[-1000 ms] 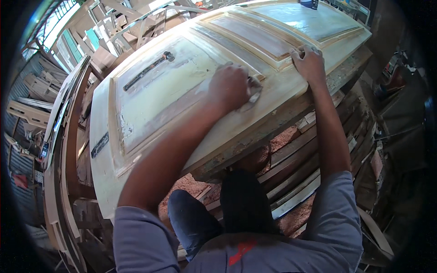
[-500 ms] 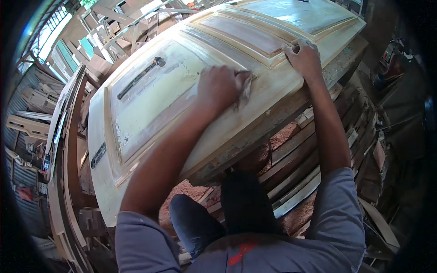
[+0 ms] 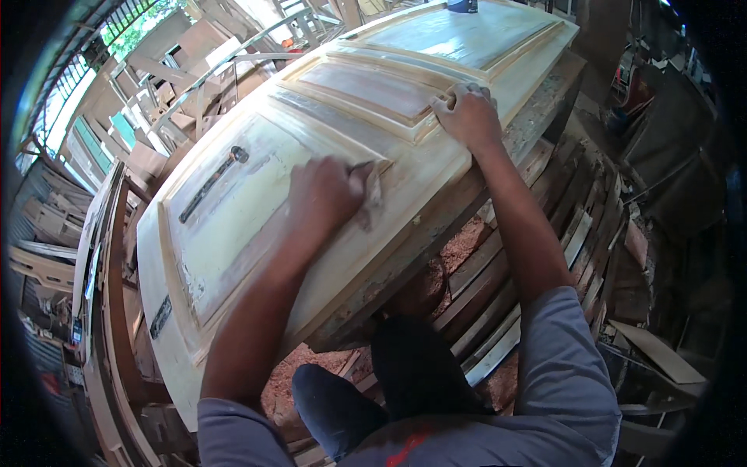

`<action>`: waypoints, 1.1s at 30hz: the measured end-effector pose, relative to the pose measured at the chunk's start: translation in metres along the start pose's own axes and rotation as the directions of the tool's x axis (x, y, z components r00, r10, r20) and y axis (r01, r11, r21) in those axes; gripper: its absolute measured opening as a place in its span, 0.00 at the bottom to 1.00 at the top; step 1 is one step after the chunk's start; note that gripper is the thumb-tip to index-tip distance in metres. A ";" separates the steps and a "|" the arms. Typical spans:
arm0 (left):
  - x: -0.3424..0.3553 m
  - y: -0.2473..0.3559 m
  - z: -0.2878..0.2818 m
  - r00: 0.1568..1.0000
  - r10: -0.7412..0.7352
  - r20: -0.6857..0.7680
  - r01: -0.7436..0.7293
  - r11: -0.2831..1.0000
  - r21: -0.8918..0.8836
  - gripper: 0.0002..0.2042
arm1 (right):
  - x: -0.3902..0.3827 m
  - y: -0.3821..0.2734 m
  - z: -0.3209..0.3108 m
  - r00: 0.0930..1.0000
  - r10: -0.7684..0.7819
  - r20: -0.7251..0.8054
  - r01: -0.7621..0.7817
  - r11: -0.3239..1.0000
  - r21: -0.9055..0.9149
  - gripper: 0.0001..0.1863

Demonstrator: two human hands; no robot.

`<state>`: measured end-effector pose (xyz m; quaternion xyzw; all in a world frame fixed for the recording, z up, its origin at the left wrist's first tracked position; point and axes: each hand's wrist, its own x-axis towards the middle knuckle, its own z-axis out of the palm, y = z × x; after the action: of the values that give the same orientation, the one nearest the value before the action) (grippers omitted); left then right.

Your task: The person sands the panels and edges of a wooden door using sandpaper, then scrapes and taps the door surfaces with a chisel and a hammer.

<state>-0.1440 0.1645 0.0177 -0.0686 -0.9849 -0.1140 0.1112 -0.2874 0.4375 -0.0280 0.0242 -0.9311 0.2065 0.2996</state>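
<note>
A pale wooden door (image 3: pixel 428 179) with raised mouldings lies across my front on a rough support. My left hand (image 3: pixel 323 194), blurred, is closed on a crumpled sanding sheet or cloth (image 3: pixel 369 194) against the door beside the lower inner corner of the left panel. My right hand (image 3: pixel 471 117) rests at the lower corner of the middle panel (image 3: pixel 366 86), fingers curled over its moulding; whatever they hold, if anything, is hidden. A dark hammer-like tool (image 3: pixel 204 191) lies diagonally on the left panel. A short dark strip (image 3: pixel 161 315) is on the door's left edge.
A blue container (image 3: pixel 461 5) stands on the far right of the door. Stacked boards (image 3: pixel 101 296) line the left. Slats (image 3: pixel 506 311) and wood shavings (image 3: pixel 299 377) lie below the door. Scrap timber fills the background, and a loose board (image 3: pixel 654 350) lies at lower right.
The view has shifted, so the door sits further left and tilted in it. Both hands appear further left; my left hand, still gripping the sheet, is lower in the picture and blurred by motion.
</note>
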 end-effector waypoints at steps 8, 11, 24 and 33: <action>0.005 0.009 0.005 0.983 0.116 -0.141 -0.082 0.971 0.225 0.25 | -0.001 0.005 0.003 1.000 -0.017 0.000 0.017 0.998 0.056 0.31; 0.003 0.010 0.002 1.000 0.022 -0.004 -0.021 0.998 0.051 0.25 | -0.003 0.010 0.004 1.000 0.008 0.022 -0.008 1.000 0.004 0.30; 0.010 0.021 0.011 0.980 0.091 -0.179 -0.053 0.977 0.206 0.19 | -0.001 -0.004 0.004 0.999 -0.036 -0.035 0.037 0.999 0.038 0.27; 0.004 0.019 0.016 0.988 0.126 -0.092 -0.093 0.948 0.306 0.16 | 0.002 0.011 0.005 0.999 -0.003 -0.033 0.004 1.000 0.019 0.26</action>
<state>-0.1480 0.1871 0.0078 -0.0991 -0.9777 0.0398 0.1808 -0.2936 0.4454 -0.0344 0.0251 -0.9240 0.2152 0.3152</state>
